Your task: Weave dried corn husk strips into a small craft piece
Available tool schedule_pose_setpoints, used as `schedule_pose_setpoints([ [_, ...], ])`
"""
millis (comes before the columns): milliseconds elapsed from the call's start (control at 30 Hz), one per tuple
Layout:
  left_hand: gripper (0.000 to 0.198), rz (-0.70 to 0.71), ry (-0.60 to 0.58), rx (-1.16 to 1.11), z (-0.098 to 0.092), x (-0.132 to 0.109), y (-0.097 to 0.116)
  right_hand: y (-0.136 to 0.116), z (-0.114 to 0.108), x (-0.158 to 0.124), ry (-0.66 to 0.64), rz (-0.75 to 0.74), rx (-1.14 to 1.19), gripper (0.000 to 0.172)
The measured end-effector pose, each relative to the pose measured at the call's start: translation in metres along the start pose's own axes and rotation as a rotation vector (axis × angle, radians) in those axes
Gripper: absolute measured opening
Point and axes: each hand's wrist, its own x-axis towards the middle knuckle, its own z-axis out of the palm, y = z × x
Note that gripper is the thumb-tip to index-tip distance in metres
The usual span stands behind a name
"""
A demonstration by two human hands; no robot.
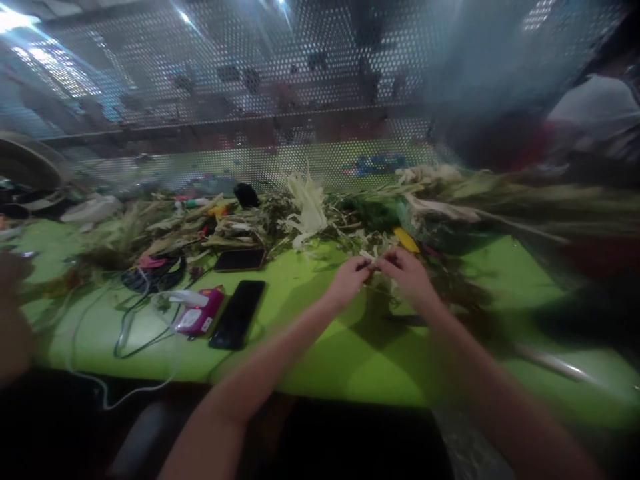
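Observation:
Above the green table, my left hand [349, 279] and my right hand [406, 270] meet with their fingertips pinched together. Between them is a small pale strip of husk [369, 256], mostly covered by the fingers. More thin shreds dangle below, blurred. Just beyond my hands a pale bundle of corn husk [306, 207] stands upright among loose scraps. A yellow object [406, 240], its kind unclear, lies right behind my right hand.
On the green table [310, 360] to the left lie a black phone [239, 313], a second phone [240, 260] and a pink power adapter [201, 312] with cables. Dry husks [530, 200] pile up on the right. A perforated metal screen [280, 87] rises behind. People sit on both sides.

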Motion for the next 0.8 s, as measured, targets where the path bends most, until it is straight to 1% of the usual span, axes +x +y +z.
schedule_pose_setpoints([
  [133,0.014,-0.012,-0.034,-0.064,0.003,0.000,0.002,-0.002,0.002,-0.001,0.046,0.019,0.006,0.026],
  [200,0.012,-0.007,-0.043,-0.070,0.002,0.001,-0.001,-0.002,0.003,0.000,0.028,0.043,0.048,0.028],
  [267,0.010,0.014,-0.046,-0.067,-0.001,0.001,-0.003,-0.002,0.004,0.000,-0.019,0.062,0.094,0.033],
  [367,0.011,0.038,-0.033,-0.049,-0.006,0.000,-0.007,-0.002,0.008,-0.002,-0.056,0.055,0.118,0.037],
  [500,0.016,0.032,-0.063,-0.009,-0.011,-0.001,-0.010,0.000,0.012,-0.004,-0.021,0.016,0.127,0.035],
  [633,0.024,0.124,-0.122,0.102,-0.015,0.001,-0.008,0.003,0.014,-0.003,-0.032,0.054,0.245,0.036],
  [733,0.027,0.172,-0.123,0.252,-0.019,-0.001,0.001,0.003,0.014,-0.003,-0.015,0.081,0.353,0.037],
  [800,0.028,0.194,-0.155,0.319,-0.022,-0.003,0.009,0.001,0.013,-0.004,-0.014,0.103,0.417,0.036],
])
